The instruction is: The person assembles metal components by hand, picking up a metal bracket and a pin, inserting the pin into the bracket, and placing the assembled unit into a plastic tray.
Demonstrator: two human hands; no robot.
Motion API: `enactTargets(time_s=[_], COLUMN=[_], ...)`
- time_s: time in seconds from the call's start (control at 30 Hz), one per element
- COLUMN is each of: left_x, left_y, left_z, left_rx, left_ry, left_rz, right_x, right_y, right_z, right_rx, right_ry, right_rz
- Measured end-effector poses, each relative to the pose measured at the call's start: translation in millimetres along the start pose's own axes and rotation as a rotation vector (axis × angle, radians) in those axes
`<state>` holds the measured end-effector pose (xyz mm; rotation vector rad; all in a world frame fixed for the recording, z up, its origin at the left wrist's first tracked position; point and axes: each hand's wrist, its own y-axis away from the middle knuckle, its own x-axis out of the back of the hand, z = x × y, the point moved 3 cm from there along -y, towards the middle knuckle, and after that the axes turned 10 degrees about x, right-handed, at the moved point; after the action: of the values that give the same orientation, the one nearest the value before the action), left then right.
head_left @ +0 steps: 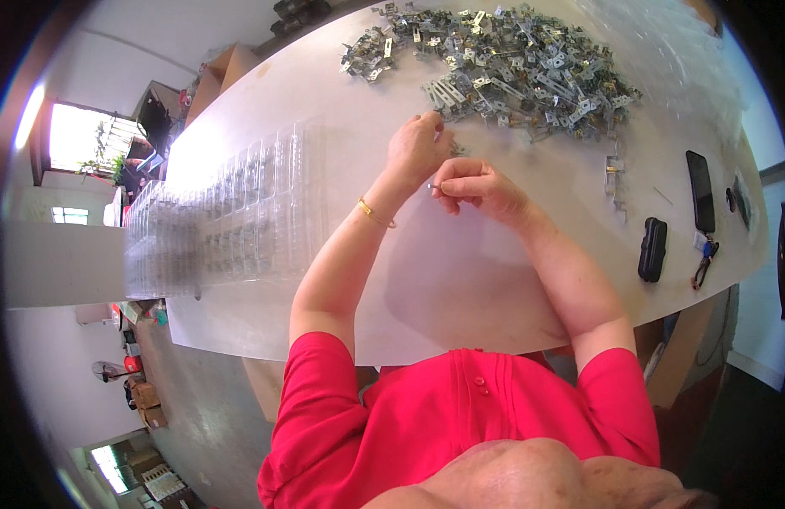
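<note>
"Metal brackets (528, 72): where are they in the head view?"

"Heaped at the top, right of centre, on the white table (460, 297)."

"Anything held?"

"The right hand (482, 188), near the middle, pinches a small metal piece (431, 186) between thumb and fingers. The left hand (416, 146), just above and to its left, has its fingers curled inward; I can't tell whether it holds anything."

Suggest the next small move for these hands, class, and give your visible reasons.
Perhaps the left hand should pick one from the pile of metal brackets: it is beside the near edge, while the right hand pinches a small metal piece. The left hand's grip is unclear.
</note>
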<state>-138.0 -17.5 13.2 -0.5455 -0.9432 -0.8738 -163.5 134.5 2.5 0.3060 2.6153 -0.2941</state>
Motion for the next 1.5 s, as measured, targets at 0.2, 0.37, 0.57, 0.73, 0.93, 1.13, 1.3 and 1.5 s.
enactTargets(time_s=[0.2, 0.37, 0.57, 0.73, 0.93, 1.13, 1.3, 1.5], left_x=[23.2, 47.5, 47.9, 38.4, 33.7, 27.2, 25.4, 32.7], left_y=[15.2, 34.7, 44.8, 45.7, 54.7, 57.4, 57.0, 51.0], left_z=[-19.9, -39.2, -52.4, -50.7, -43.6, -46.8, -68.1, -81.7], left_rx=[-0.048, 0.006, 0.204, 0.202, -0.020, 0.295, 0.308, 0.253], left_ry=[-0.062, -0.025, 0.071, 0.152, 0.145, 0.977, 1.244, 1.277], left_rz=[-0.056, -0.105, -0.057, -0.114, 0.111, -0.102, -0.198, -0.008], right_x=[2.5, 3.4, 7.2, 6.9, 5.9, 10.1, 9.0, -2.6], right_y=[-1.0, -1.3, -3.9, -4.7, -3.8, -5.3, -6.1, -13.9], right_z=[4.7, 0.2, 4.7, 6.0, 5.5, 9.2, 12.5, 16.0], right_rx=[-0.019, -0.052, -0.027, -0.024, -0.037, -0.011, 0.053, 0.084], right_ry=[-0.102, -0.081, -0.125, -0.120, -0.097, -0.123, -0.047, 0.146], right_rz=[0.039, 0.050, 0.069, 0.024, 0.063, 0.044, 0.182, 0.344])
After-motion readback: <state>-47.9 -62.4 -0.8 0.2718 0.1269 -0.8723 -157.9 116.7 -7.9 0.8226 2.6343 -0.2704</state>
